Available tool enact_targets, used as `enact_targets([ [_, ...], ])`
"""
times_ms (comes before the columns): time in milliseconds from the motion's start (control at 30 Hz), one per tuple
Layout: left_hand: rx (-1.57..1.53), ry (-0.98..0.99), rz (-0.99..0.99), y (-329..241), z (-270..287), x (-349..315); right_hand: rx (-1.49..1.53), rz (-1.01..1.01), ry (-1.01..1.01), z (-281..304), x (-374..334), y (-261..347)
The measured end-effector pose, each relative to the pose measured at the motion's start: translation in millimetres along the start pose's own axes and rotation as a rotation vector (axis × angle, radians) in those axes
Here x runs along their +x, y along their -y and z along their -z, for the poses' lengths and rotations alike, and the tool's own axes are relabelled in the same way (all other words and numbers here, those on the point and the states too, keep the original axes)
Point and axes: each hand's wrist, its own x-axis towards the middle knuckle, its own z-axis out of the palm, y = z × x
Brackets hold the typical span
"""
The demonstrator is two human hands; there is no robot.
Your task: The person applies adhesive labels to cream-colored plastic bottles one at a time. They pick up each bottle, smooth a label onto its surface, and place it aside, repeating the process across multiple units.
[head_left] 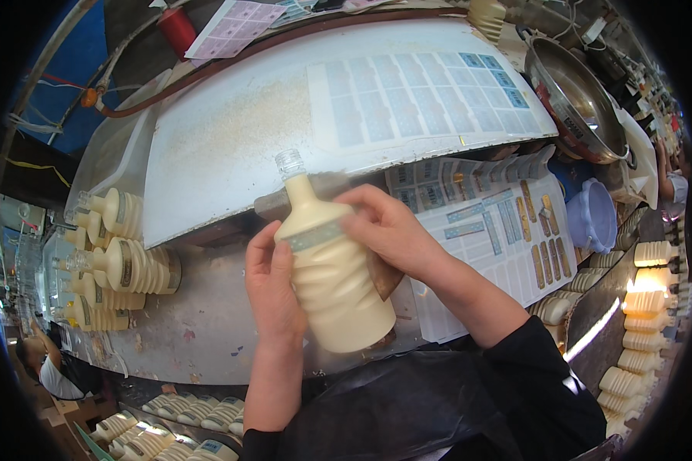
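Between my two hands is a cream bottle [338, 288] with a wavy ribbed body and a clear threaded neck, tilted with its neck to the upper left. A greyish-blue patterned label strip [313, 236] lies across its shoulder. My left hand [275, 280] grips the bottle's left side, its thumb at the strip's left end. At the strip's right end, my right hand [384, 230] has curled fingers and thumb against the bottle; its fingertips are slightly blurred. A brown piece [383, 278] shows beside the bottle under my right wrist.
Label sheets [430, 100] lie on the white board [231, 138]; another sheet [477, 253] carries gold and blue strips. Labelled bottles [131, 265] stand at left, more bottles [642, 338] at right. A metal pan [577, 92] and lilac bucket [592, 215] sit at far right.
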Motion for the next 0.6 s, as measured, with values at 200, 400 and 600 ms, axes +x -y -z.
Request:
enact_targets([
  [200, 0.055, -0.003, -0.024, 0.2, -2.3, -1.2, 0.101, 0.038, -0.008, -2.7, 2.9, -7.1],
  [400, 0.271, 0.002, -0.144, 0.5, -5.6, -9.3, 0.212, -0.095, 0.043, 3.9, -3.5, -3.0],
  [600, 0.176, 0.047, -0.092, 2.2, -3.7, -7.8, 0.138, 0.039, 0.041, 4.4, -6.5, -10.0],
])
